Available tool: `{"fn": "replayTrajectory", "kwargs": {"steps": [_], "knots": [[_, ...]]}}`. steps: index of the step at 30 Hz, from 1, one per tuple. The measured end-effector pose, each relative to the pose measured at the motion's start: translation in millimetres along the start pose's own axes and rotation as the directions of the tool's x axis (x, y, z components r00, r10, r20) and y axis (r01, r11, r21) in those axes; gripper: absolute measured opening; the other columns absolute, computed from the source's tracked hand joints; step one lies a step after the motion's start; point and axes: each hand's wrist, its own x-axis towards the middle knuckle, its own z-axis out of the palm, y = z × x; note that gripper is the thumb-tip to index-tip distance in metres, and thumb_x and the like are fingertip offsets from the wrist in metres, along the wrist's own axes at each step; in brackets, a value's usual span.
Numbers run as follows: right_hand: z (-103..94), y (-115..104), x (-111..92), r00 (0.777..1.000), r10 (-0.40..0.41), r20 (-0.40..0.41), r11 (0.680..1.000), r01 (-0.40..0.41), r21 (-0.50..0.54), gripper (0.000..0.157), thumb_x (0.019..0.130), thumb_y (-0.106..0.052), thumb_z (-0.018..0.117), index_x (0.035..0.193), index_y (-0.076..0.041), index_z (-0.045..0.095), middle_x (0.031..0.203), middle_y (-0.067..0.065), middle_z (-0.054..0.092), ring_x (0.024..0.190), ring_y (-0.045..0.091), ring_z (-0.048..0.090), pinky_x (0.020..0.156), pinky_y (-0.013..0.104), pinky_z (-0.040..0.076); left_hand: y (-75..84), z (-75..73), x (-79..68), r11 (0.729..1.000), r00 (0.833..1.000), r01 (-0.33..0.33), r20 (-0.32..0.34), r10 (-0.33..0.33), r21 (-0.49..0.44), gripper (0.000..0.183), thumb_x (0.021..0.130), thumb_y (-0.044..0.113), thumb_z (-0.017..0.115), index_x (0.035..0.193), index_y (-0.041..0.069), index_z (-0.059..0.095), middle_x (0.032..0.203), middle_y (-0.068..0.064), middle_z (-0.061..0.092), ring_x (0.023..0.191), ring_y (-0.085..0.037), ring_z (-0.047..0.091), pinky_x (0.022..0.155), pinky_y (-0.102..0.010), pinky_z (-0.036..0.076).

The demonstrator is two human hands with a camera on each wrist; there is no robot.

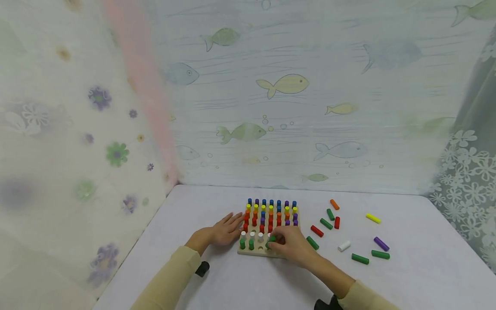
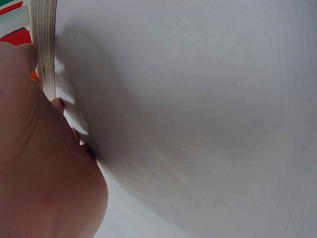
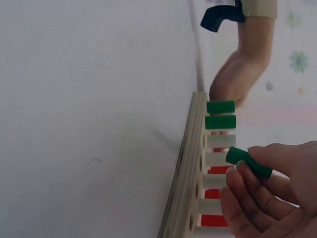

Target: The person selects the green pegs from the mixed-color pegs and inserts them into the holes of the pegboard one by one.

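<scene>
A wooden pegboard [image 1: 253, 253] stands on the table, with rows of upright blue, yellow, orange, red, purple, white and green pegs. My right hand [image 1: 290, 243] is over its front row, thumb and fingertips pinching a green peg [image 3: 250, 162]. That peg is tilted and apart from the board's holes in the right wrist view. Two green pegs [image 3: 221, 122] stand at the left end of the front row, beside a row of white pegs [image 1: 252, 235]. My left hand [image 1: 224, 230] lies with fingers extended along the board's left side, its fingertips right at the edge.
Loose pegs lie scattered to the right of the board, among them a white peg [image 1: 344, 246], a yellow peg [image 1: 373, 218], a purple peg [image 1: 381, 243], an orange peg [image 1: 335, 204] and several green ones. A white cloth [image 1: 217, 288] covers the table; patterned curtains hang behind and at the left.
</scene>
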Motion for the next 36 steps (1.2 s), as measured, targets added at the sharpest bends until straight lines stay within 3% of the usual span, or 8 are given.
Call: {"fn": "replayTrajectory", "kwargs": {"steps": [6,12,27,36], "knots": [[7.9,-2,4,1.0,0.025,0.016,1.0,-0.025,-0.001,0.009,0.092,-0.011,0.076,0.1,-0.006,0.075,0.083,-0.007,0.068,0.073,0.008,0.059,0.063,0.02,0.051,-2.9,2.3,1.0,1.0,1.0,-0.011,-0.011,0.011,-0.006,0.064,0.111,0.042,0.032,0.165,0.012,0.015,0.172,-0.009,0.013,0.158,-0.036,0.004,0.126,-0.055,0.011],[15.7,-2,6,0.999,0.031,0.021,0.999,-0.031,-0.015,0.009,0.092,-0.012,0.076,0.099,-0.005,0.076,0.081,-0.007,0.068,0.073,0.008,0.058,0.064,0.019,0.051,4.0,-1.8,-1.3,1.0,1.0,0.021,-0.005,-0.021,-0.008,0.061,0.111,0.037,0.036,0.165,0.013,0.019,0.172,-0.006,0.015,0.158,-0.033,0.007,0.126,-0.052,0.014],[26.6,-5,11,0.998,0.062,0.03,0.995,-0.06,-0.074,0.014,0.092,-0.014,0.077,0.103,-0.005,0.075,0.078,-0.008,0.066,0.07,0.007,0.057,0.063,0.019,0.051,4.0,-1.8,-1.4,1.0,1.0,0.019,-0.006,-0.019,0.007,0.061,0.112,0.039,0.034,0.165,0.014,0.018,0.172,-0.005,0.015,0.158,-0.032,0.007,0.126,-0.051,0.015],[29.5,-10,13,0.995,0.089,0.043,0.991,-0.084,-0.104,0.017,0.091,-0.011,0.078,0.105,-0.002,0.075,0.079,-0.005,0.066,0.071,0.009,0.056,0.065,0.02,0.052,-12.1,8.8,9.0,1.0,1.0,-0.012,-0.02,0.011,-0.015,0.066,0.111,0.047,0.031,0.166,0.015,0.015,0.172,-0.007,0.012,0.158,-0.037,0.004,0.125,-0.057,0.011]]}}
